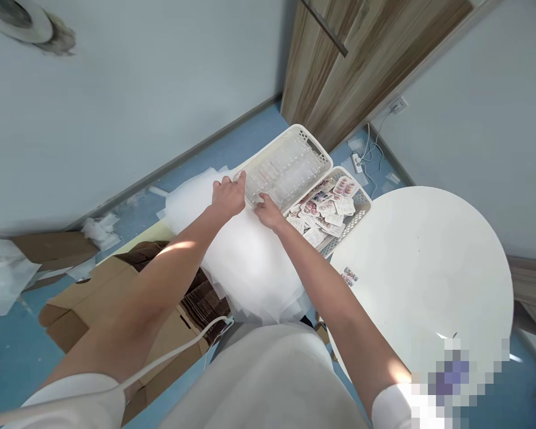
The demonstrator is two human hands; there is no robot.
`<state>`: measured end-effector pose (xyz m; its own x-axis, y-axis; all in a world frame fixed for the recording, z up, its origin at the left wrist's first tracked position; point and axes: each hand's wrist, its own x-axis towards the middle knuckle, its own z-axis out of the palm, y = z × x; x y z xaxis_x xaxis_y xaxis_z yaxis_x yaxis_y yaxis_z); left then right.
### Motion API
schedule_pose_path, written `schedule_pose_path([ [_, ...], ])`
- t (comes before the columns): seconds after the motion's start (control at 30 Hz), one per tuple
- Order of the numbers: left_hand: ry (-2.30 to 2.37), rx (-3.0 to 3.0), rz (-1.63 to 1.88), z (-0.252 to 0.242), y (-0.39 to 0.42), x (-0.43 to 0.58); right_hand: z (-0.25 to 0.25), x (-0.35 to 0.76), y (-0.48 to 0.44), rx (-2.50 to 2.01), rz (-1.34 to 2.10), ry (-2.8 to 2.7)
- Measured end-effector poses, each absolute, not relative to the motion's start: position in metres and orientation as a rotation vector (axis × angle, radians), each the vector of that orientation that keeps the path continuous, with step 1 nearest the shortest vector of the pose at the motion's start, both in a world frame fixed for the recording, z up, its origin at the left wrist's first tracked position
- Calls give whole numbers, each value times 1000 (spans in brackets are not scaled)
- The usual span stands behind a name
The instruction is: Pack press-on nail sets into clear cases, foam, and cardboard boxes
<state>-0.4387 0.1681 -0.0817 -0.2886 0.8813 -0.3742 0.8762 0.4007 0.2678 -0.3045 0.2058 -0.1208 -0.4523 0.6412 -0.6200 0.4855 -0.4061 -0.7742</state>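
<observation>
A white plastic basket [313,138] holding clear plastic cases [282,170] lies in front of me, tilted across the view. My left hand [229,195] is at its near left corner, thumb over the rim and the other fingers bent down outside. At the near right corner, my right hand [268,211] has its thumb over the rim, its other fingers mostly hidden. Both hands appear closed on the basket's near end. Beneath my wrists spreads a pile of thin, translucent white sheets or bags [254,262]. A second basket [362,208], full of printed cards [326,208], adjoins the first.
A round white table [429,250] stands at the right, with a small printed piece [349,276] near its edge. An open cardboard box [102,292] with brown folded material sits at the left. A power strip [357,162] and cables lie by the wooden cabinet [339,71].
</observation>
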Motion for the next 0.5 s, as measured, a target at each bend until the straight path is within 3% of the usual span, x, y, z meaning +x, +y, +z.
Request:
schedule_pose_path([
  [0.5,2316,1367,286,-69,157,-439,-95,-296,189,-1513,1943,-1514],
])
